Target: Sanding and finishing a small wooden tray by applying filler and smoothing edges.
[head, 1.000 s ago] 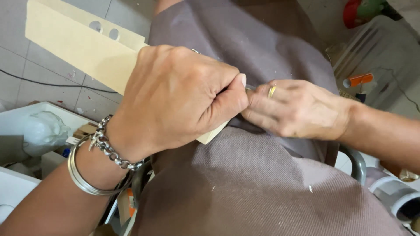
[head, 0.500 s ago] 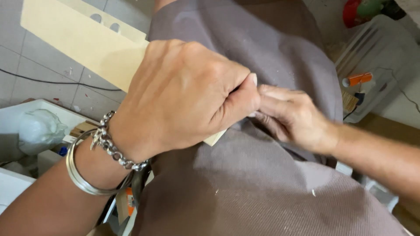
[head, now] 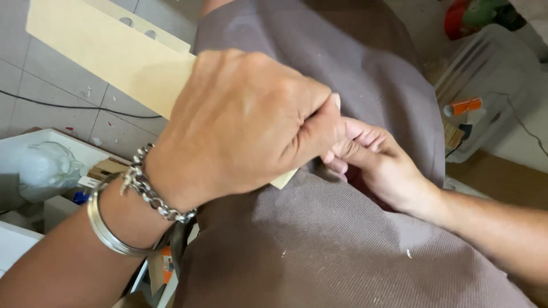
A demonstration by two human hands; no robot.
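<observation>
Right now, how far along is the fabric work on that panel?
Done: grey-brown fabric already drapes most of the rounded form. In hand: the left hand pinches the fabric against the pale board, its grip closed, while the right hand tucks the fold beside it. Left: the board's far end is bare.

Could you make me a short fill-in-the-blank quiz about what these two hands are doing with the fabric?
1. The left hand presses a flat strip coloured ____.
2. The strip's near end sits on fabric coloured ____-brown.
3. The left wrist wears a chain bracelet and a plain ____ of silver metal.
4. The right hand meets the left hand's ____.

Missing words: beige; grey; bangle; thumb
</observation>
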